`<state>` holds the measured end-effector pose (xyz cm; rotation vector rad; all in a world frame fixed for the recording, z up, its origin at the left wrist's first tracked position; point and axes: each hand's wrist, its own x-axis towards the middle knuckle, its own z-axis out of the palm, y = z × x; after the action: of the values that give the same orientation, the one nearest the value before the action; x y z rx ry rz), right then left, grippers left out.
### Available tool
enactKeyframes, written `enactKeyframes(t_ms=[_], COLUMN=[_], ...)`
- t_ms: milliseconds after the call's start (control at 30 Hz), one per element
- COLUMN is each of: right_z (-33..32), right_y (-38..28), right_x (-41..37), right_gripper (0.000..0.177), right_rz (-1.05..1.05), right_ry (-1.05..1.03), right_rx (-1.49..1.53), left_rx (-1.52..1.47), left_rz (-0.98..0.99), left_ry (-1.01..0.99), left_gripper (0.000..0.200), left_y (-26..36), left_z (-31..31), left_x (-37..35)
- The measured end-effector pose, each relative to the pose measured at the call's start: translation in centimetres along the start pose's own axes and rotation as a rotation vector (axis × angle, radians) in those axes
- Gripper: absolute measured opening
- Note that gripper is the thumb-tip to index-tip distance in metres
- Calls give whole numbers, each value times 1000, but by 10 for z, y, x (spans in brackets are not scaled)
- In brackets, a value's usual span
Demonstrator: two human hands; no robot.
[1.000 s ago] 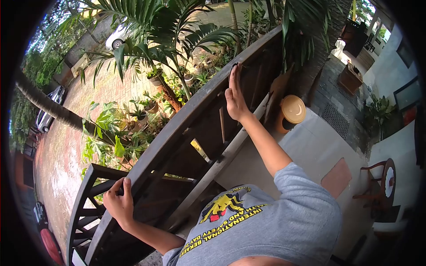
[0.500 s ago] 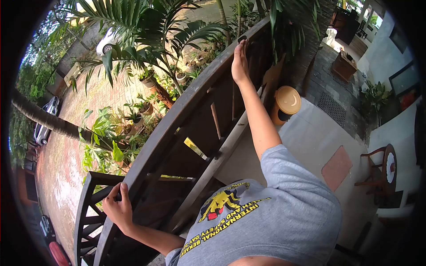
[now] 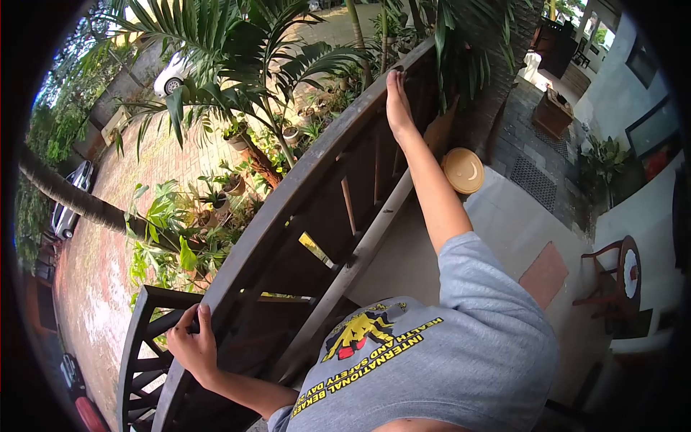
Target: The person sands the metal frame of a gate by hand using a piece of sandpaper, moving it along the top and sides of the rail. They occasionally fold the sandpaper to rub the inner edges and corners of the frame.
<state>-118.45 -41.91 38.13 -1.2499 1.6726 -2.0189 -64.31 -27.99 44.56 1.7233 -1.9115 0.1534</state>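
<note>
A dark wooden railing (image 3: 288,198) with a long curved top runs diagonally across the view. My left hand (image 3: 193,347) is at its lower left end, fingers curled over the edge beside a joining slatted panel (image 3: 140,353); part of the grip is hidden. Farther up the same railing, my right hand (image 3: 400,108) rests against the top, its fingers stretched out and close together. A small dark patch shows at those fingertips, too small to identify. Both arms reach out from a grey printed T-shirt (image 3: 432,353).
Beyond the railing are potted plants, a palm (image 3: 270,93), a leaning trunk (image 3: 79,194) and parked cars (image 3: 72,198) on brick paving. On the near side are a tan-lidded bin (image 3: 463,171), a reddish mat (image 3: 545,273), a small round-topped table (image 3: 630,272) and a dark grate (image 3: 534,181).
My view has shifted slightly. The right hand appears a little lower and farther right, with its arm straightened along the railing; the left hand stays in place on the edge.
</note>
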Motion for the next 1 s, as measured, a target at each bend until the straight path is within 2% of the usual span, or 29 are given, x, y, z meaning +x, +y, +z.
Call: enactKeyframes(t_ms=[67, 167, 267, 433, 700, 800, 867, 1000], right_z=[17, 23, -5, 9, -13, -1, 6, -2], right_y=[18, 17, 32, 29, 21, 19, 9, 4], right_x=[-16, -9, 55, 27, 65, 43, 15, -1], right_gripper=[95, 92, 92, 96, 94, 93, 93, 83], right_rz=[-55, -40, 12, 56, 80, 41, 14, -30], right_ry=[-84, -29, 86, 73, 98, 67, 47, 63], right_rx=[-20, -43, -97, -114, -150, -165, -138, -80], left_rx=[-8, 12, -51, 18, -39, -5, 8, 36], left_rz=[-10, 18, 17, -2, -63, -26, -69, -67], left_ry=[11, 1, -8, -12, -48, -12, -56, -67], left_gripper=[43, 43, 43, 44, 44, 45, 45, 47], left_y=[-1, 0, 1, -3, -1, -1, -1, -6], left_z=[5, 1, 1, 1, 0, 0, -1, 1], left_x=[3, 2, 2, 1, 3, 1, 3, 4])
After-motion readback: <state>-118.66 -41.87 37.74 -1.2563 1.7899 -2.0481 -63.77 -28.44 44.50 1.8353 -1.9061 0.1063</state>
